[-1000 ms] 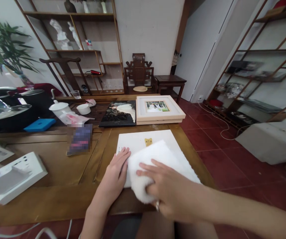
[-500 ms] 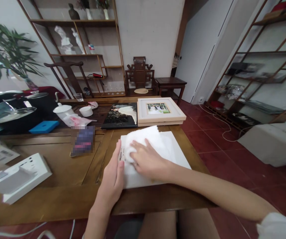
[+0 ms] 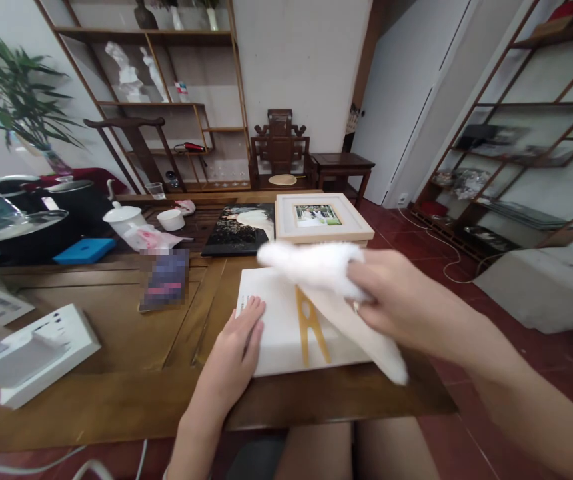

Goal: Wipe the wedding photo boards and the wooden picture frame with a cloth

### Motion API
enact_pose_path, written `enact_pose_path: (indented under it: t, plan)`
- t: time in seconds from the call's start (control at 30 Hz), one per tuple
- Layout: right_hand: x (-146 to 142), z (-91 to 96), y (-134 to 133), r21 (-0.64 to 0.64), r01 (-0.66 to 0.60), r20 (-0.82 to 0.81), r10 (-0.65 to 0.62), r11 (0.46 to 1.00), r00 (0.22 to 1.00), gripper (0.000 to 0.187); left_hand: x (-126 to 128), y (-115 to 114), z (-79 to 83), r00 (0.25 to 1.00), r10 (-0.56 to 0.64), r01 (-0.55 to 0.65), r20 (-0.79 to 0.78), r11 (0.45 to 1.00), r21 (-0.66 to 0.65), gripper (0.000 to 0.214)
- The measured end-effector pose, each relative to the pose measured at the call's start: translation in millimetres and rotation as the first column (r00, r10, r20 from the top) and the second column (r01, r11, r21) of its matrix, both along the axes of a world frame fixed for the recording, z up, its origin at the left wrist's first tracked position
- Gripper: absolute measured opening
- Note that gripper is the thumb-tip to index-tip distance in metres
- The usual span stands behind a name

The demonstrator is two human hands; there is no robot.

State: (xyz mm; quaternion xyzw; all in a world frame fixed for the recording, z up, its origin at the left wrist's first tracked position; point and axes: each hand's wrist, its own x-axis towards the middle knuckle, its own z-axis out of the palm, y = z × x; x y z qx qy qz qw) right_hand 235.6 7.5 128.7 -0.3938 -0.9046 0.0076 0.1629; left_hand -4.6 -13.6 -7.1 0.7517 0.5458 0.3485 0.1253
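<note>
A flat white panel or box (image 3: 276, 333) lies on the wooden table, with a yellow A-shaped mark (image 3: 303, 327) on its top and small dark print near its left edge. My left hand (image 3: 239, 333) rests on its left side, fingers stretched out together and lying flat. Above the right half, my right hand (image 3: 391, 293) grips a white cloth (image 3: 311, 263), closed around its bunched part and blurred by motion. One end of the cloth hangs down past the near right corner and hides that part of the panel.
Beyond the panel lie a dark photo panel (image 3: 231, 233) and a light wooden picture frame (image 3: 329, 200). Leftward on the table (image 3: 116, 407) are a white power strip (image 3: 51, 353), a blue box (image 3: 84, 251), a white teapot (image 3: 124, 217) and a black pot (image 3: 26, 233).
My right hand has lifted the cloth off the panel and moved right, uncovering the yellow mark. My left hand has shifted from the panel's left edge onto its top.
</note>
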Motion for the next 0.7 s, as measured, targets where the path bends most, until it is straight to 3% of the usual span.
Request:
enact_pose_path:
  t: [0.07,0.13,0.23,0.33,0.47,0.7]
  plan:
    - [-12.5,1.4,15.6,0.179,0.014,-0.026,-0.01,0.984,1.0,0.031,-0.1,1.1,-2.1,1.0,-0.007,0.008,-0.01,1.0,0.016,0.038]
    - [-33.6,-9.5,30.1,0.282,-0.1,0.031,0.095,0.954,0.995,0.031,-0.7,2.1,-1.9,1.0,-0.014,0.015,-0.015,0.999,0.036,0.036]
    - [-67.2,-42.2,48.0,0.255,-0.296,0.196,0.251,0.92,0.948,0.023,-1.6,3.0,2.5,1.0,-0.017,0.018,-0.022,0.998,0.056,0.033]
    - [-84.7,-72.9,59.1,0.139,-0.365,0.291,0.315,0.92,0.903,0.023,-1.7,3.5,7.3,1.0,-0.015,0.016,-0.015,0.999,0.043,0.032]
    - [-72.3,-84.8,64.3,0.046,-0.279,0.28,0.255,0.959,0.925,0.031,-1.5,4.4,4.9,1.0,0.005,-0.005,0.001,0.998,0.055,0.031]
    - [-6.8,-73.9,63.5,-0.044,0.018,0.278,-0.005,0.999,0.96,0.036,-2.9,5.0,-2.4,1.0,0.002,-0.002,0.004,0.995,0.097,0.03]
